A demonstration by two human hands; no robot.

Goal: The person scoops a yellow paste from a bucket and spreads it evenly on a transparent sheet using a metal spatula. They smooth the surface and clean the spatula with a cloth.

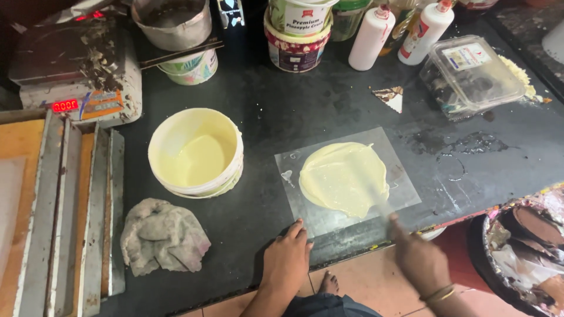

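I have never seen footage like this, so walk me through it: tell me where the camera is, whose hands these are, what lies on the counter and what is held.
There is one picture, taken by a camera worn on the person's head, looking down at a dark counter. No machine is at work, just two bare hands. The left hand presses flat on the near edge of a clear plastic sheet, which carries a round pale cream layer. The right hand is blurred; it holds a blurred flat blade that reaches onto the cream. To the left stand a white bucket of cream, a crumpled grey cloth and a digital scale. Tubs, two squeeze bottles and a clear lidded box line the far side.
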